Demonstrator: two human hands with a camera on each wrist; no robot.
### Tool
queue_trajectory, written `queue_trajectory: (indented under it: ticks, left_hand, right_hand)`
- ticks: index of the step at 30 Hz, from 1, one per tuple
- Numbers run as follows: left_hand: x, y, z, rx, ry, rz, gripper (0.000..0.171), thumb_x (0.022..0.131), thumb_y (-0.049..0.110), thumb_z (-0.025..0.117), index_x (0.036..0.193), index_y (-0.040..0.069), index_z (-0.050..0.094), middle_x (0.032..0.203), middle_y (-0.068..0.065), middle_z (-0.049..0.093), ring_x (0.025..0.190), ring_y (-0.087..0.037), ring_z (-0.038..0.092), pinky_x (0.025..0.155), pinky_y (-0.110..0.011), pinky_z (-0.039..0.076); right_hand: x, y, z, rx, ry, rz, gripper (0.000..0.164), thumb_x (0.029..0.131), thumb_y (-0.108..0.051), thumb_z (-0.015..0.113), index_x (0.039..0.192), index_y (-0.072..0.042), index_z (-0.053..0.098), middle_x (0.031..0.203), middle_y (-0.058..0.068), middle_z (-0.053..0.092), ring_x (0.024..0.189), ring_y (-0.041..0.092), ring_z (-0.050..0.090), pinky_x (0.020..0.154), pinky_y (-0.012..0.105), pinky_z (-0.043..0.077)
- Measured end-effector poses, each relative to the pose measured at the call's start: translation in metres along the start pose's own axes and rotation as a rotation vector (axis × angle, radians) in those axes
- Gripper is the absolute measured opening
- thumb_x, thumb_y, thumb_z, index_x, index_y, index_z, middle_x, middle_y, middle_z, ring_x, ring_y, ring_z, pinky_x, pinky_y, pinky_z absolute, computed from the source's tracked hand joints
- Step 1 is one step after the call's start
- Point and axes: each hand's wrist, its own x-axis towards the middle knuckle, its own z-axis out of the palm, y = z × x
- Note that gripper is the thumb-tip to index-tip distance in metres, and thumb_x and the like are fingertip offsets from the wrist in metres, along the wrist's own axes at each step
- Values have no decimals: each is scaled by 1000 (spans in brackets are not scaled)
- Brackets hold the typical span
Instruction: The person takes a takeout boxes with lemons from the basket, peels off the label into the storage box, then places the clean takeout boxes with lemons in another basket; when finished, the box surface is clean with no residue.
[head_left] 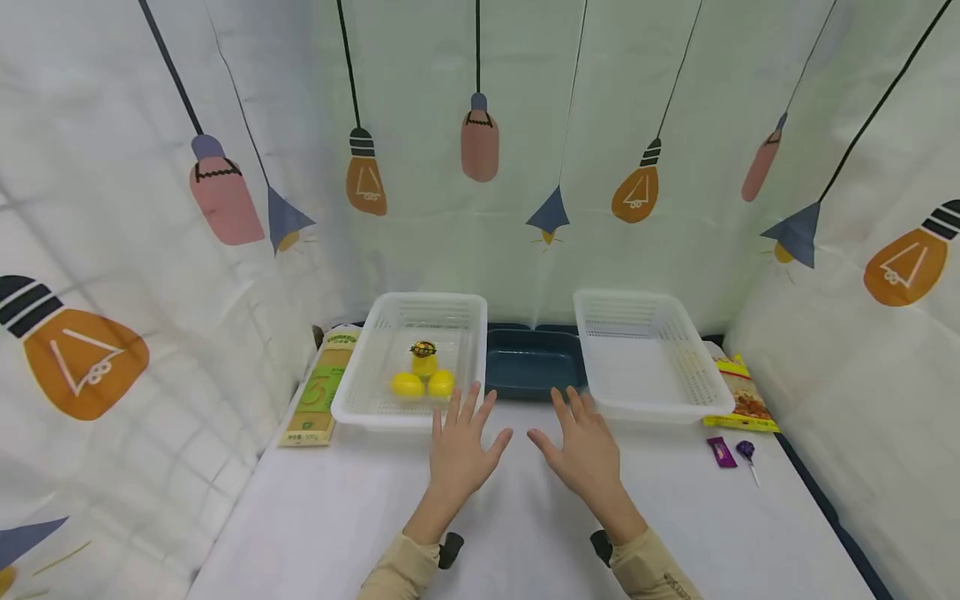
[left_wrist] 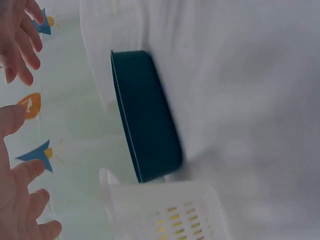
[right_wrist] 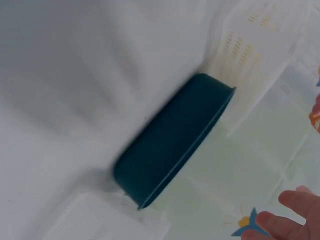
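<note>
My left hand (head_left: 459, 454) is held over the white tabletop with its fingers spread, fingertips overlapping the front rim of the left white basket (head_left: 408, 423). Opposite it, my right hand (head_left: 583, 450) has its fingers extended and thumb out, near the dark teal tray (head_left: 534, 392). Both hands hold nothing. In the left basket lie two yellow oval things (head_left: 408, 384) and a yellow piece with a black and gold top (head_left: 423, 354). The left wrist view shows the teal tray (left_wrist: 147, 117) from its front side; the right wrist view has the right hand's fingers (right_wrist: 280, 225) at its corner.
On the right stands a second white basket (head_left: 637, 367). A yellow-green package (head_left: 318, 400) lies left of the baskets. To the far right are a yellow snack bag (head_left: 742, 396), a small purple packet (head_left: 722, 452) and a purple lollipop (head_left: 746, 451). A printed curtain (head_left: 450, 250) surrounds the table.
</note>
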Motion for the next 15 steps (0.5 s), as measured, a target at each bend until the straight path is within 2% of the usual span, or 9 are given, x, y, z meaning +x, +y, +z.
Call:
queue_trajectory:
  ticks: [4,11,13,15]
  left_hand:
    - [8,-12,-7,-8,11,-31,68,94,58,55,153,29,38,165,-1,30,155,-33,24,120,-64,24]
    - [29,-39,-24,-58,-22,-102,67,96,57,52,153,23,40,166,-4,27,155,-36,21,120,-66,21]
    - [36,-48,-29,-58,-15,-113,67,96,55,52,152,19,42,165,-7,29,154,-38,23,119,-67,23]
    - [41,-57,-33,-52,-7,-115,66,96,54,53,150,15,44,164,-11,32,151,-41,28,117,-67,27]
  right_hand:
    - [13,-13,-4,15,-9,-31,81,90,-65,57,152,-15,42,156,17,43,144,38,43,109,56,45]
    - [41,-45,-10,51,-41,-119,78,91,-64,56,151,-16,43,154,14,47,139,37,51,101,54,52]
    - [50,-54,-10,117,-81,-140,77,92,-63,56,151,-16,43,154,13,48,136,36,53,97,54,54]
    - [57,-62,-8,253,-152,-141,74,93,-60,56,151,-16,42,153,13,49,135,37,55,98,54,54]
